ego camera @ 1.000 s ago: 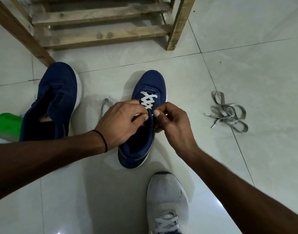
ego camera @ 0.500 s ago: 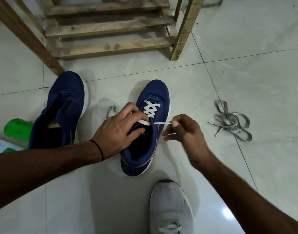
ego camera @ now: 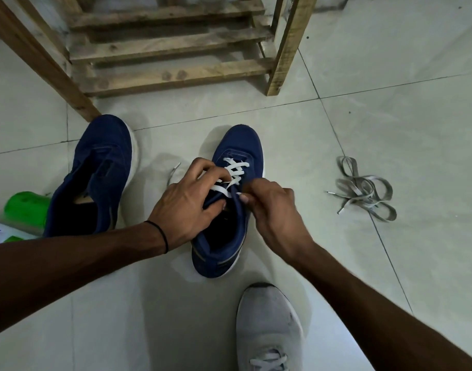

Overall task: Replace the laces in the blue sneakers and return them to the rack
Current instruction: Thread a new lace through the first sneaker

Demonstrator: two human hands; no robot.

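Lacing under way on the floor, just short of the rack. Left grip curls round the tongue and collar of the sneaker, steadying it. Right grip pinches the white lace at a middle eyelet. Lower crossings look done and the upper eyelets bare. Best practice, by my reckoning: feed the tip flat, even both sides before crossing, and keep the shoe pinned. Second sneaker lies unlaced just beside it.

Left hand on blue sneaker, right hand at white lace (pinch probable)
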